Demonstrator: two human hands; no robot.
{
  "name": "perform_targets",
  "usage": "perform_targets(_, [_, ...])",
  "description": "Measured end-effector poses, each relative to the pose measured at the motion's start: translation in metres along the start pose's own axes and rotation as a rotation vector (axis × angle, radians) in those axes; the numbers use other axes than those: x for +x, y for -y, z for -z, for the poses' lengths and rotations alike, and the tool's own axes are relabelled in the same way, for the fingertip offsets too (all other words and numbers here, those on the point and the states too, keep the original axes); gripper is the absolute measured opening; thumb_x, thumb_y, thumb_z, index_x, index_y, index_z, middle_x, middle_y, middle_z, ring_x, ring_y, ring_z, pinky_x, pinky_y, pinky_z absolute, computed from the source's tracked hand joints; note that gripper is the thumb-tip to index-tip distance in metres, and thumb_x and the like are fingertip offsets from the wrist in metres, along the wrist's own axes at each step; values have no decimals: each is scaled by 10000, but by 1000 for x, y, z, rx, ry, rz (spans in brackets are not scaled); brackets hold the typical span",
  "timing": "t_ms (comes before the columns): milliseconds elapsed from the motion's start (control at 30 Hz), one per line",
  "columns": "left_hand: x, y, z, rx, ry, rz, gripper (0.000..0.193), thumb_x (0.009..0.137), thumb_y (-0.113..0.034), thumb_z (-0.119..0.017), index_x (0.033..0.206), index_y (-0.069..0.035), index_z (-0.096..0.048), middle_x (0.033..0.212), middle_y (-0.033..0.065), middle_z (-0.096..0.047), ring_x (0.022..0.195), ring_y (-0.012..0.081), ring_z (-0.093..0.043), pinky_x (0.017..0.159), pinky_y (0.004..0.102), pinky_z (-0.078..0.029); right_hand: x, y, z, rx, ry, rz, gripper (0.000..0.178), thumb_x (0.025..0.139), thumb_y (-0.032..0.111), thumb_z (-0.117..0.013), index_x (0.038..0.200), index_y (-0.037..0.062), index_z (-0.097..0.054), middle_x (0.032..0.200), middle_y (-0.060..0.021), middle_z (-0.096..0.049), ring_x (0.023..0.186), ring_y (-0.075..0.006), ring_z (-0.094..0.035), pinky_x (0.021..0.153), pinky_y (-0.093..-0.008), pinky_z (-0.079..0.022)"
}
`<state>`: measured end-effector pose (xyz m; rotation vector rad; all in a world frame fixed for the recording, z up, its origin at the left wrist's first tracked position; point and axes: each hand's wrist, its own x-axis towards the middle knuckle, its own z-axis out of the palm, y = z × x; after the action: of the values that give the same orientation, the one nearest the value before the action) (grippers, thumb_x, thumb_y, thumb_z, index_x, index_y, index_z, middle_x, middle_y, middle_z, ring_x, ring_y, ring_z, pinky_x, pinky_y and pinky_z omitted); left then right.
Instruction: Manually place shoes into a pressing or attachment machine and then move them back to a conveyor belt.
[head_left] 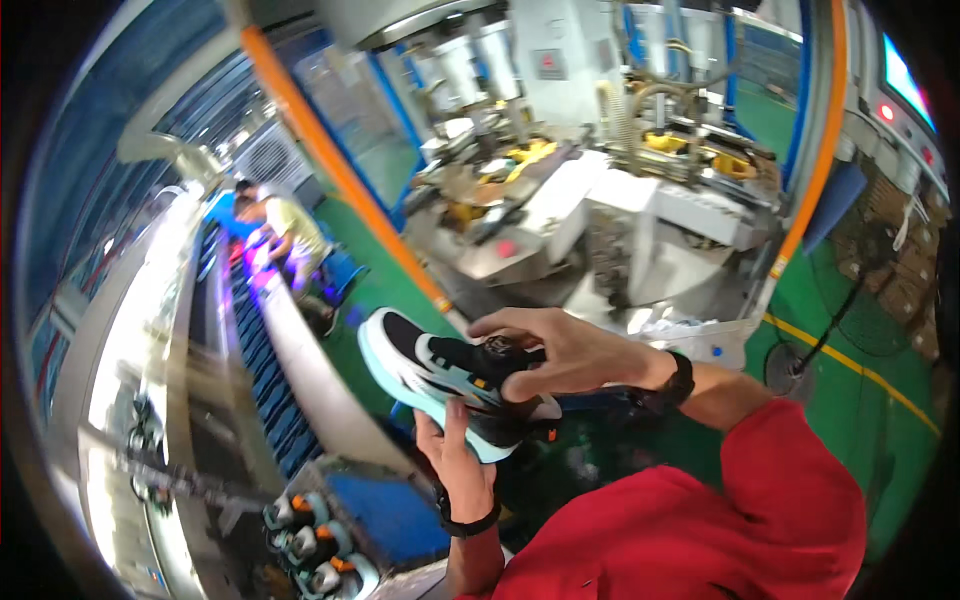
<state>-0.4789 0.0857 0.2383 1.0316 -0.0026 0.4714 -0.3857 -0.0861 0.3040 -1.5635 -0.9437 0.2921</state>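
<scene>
The shoe (400, 365) is held up in front of the red shirt (650, 540), toe pointing upper left. The left grip (462, 455) is closed on its sole side; the right grip (560, 355) clasps it near the opening. More shoes (320, 548) sit lower left, and a machine (690, 212) stands beyond.

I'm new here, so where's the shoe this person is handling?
In the head view, the shoe is just below and left of centre, with the left hand below it and the right hand at its right end.
</scene>
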Motion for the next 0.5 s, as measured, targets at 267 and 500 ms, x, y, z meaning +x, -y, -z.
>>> perform_targets(267, [39,191,-203,414,498,343,514,967,-255,-599,1360,31,-434,1238,138,-569,1094,186,-543,948,300,-435,-167,-97,173,-64,-919,-265,619,632,112,-779,1215,47,-582,1120,-59,-617,1056,-155,-560,970,-293,-421])
perform_targets(500, [138,373,-335,564,600,281,792,907,-426,-642,1392,130,-355,1319,296,-525,1159,311,-577,958,369,-450,-254,-128,320,-175,-1303,-271,603,657,121,-760,1218,10,-569,1117,-70,-618,996,-151,-580,926,-299,-451])
